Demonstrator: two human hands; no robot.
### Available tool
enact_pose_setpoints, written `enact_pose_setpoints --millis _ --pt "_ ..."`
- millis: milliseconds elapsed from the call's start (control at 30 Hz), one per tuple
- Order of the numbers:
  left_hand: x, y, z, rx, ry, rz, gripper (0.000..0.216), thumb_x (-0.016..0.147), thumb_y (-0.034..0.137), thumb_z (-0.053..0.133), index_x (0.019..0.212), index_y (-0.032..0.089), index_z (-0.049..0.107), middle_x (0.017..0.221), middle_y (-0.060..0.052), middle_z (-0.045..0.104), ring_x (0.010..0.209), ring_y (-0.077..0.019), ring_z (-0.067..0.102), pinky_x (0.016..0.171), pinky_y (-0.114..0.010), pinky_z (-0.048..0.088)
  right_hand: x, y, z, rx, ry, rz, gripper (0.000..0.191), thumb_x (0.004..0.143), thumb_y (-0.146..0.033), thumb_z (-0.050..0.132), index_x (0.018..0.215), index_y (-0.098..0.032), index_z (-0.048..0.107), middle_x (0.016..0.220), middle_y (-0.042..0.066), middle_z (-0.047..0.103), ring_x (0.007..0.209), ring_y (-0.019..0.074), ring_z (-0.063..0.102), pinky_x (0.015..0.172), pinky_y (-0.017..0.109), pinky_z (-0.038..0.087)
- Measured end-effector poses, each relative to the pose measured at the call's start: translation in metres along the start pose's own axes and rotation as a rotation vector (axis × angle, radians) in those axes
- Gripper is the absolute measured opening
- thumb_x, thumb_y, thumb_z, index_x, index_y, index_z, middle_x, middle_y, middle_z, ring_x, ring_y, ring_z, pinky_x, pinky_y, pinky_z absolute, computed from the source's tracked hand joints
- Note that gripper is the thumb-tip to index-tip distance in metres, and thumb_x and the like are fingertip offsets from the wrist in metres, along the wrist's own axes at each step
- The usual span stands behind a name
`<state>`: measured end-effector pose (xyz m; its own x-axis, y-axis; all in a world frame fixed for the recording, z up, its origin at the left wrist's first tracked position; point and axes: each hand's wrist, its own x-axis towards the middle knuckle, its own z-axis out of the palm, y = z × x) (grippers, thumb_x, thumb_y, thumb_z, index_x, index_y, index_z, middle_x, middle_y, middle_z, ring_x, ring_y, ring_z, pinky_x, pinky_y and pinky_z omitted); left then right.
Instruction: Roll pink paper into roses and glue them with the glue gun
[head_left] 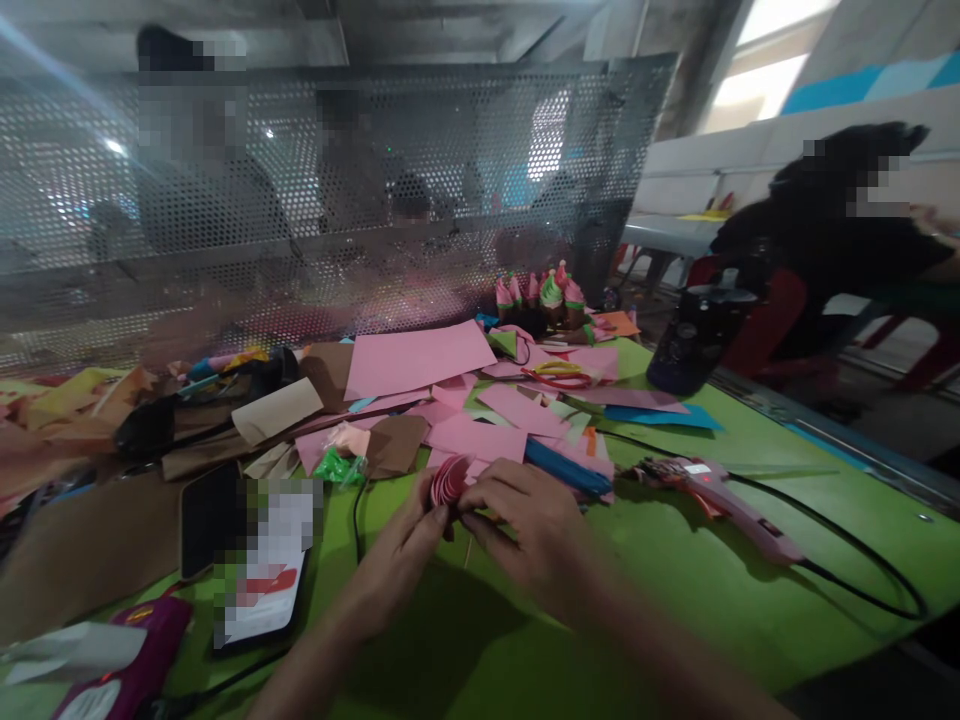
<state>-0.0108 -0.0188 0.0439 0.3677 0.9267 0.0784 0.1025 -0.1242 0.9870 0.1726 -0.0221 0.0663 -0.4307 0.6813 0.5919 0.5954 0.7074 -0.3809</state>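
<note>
A small pink swirl [449, 481], rolled from a layered strip of sheet material, is held up over the green table. My left hand [411, 535] grips it from the left, its thumb against the near side. From the right, my right hand [529, 510] has its fingers bent and pinched at the swirl's edge and underside. The fingertips partly cover its lower part, where something dark shows. Beyond the hands lie cut pink sheets [476, 440]. To the right rests a pink glue gun [739, 515] with a lit red light and a black cord.
Finished cupcake-like crafts [551, 292] stand at the back by a perforated metal screen [420, 200]. Scissors [559, 374] lie on the sheets. A dark bottle [690, 335] stands at right. Two phones [210, 520] and a purple device [131, 655] lie left. People sit beyond.
</note>
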Motion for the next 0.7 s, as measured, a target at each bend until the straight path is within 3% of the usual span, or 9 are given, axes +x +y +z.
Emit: enact_pose_setpoints --millis 167,533,700 --pt "0.0 0.002 0.0 0.007 -0.031 0.012 0.045 0.097 0.04 0.044 0.138 0.022 0.048 0.131 -0.007 0.057 0.121 -0.0245 0.049 0.104 -0.034 0.037 -0.001 0.0 0.003 -0.02 0.031 -0.008 0.008 0.09 -0.012 0.059 0.084 -0.017 0.062 0.084 0.005 0.064 0.079 0.0193 0.059 0.068 0.03 0.041" --pt "0.0 -0.009 -0.002 0.028 -0.003 -0.05 0.045 0.097 0.043 0.041 0.137 0.022 0.048 0.092 -0.002 0.053 0.082 -0.018 0.045 0.078 -0.028 0.04 -0.001 0.003 0.002 -0.08 0.024 -0.042 0.01 0.092 -0.012 0.054 0.085 -0.017 0.06 0.085 0.006 0.063 0.078 0.0197 0.058 0.068 0.031 0.042" --pt "-0.001 -0.008 -0.001 0.034 0.017 -0.094 0.048 0.097 0.042 0.04 0.14 0.021 0.044 0.099 -0.003 0.054 0.085 -0.0184 0.046 0.081 -0.03 0.039 -0.001 0.005 -0.001 -0.06 -0.001 -0.056 0.009 0.093 -0.014 0.056 0.088 -0.017 0.063 0.087 0.006 0.064 0.081 0.0199 0.059 0.073 0.032 0.044"
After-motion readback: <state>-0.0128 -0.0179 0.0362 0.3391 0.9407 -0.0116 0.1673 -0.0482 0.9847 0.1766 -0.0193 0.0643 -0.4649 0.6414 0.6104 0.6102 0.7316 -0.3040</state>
